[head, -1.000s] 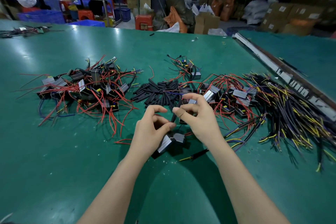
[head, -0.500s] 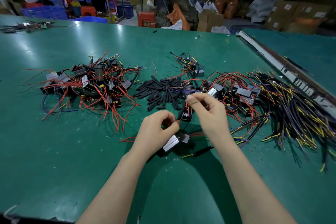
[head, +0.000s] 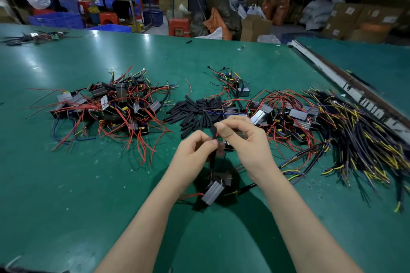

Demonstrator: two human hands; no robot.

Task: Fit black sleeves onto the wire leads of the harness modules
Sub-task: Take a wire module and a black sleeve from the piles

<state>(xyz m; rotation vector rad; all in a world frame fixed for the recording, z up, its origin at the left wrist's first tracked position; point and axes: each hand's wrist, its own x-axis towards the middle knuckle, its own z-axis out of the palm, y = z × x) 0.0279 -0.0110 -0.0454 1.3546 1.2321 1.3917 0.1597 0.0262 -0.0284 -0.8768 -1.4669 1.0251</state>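
While the left hand (head: pixel 195 148) pinches the wire leads (head: pixel 211 162) rising from a grey harness module (head: pixel 213 191) hanging just above the green table (head: pixel 88 184), the right hand (head: pixel 241 137) pinches what looks like a black sleeve (head: pixel 214 132) over their tips, though blur hides the exact fit. Holding the leads taut likely keeps them straight for threading. Loose sleeves (head: pixel 197 111) lie piled just beyond the hands, within easy reach, between a left heap of modules (head: pixel 115 106) and a right heap (head: pixel 288 117).
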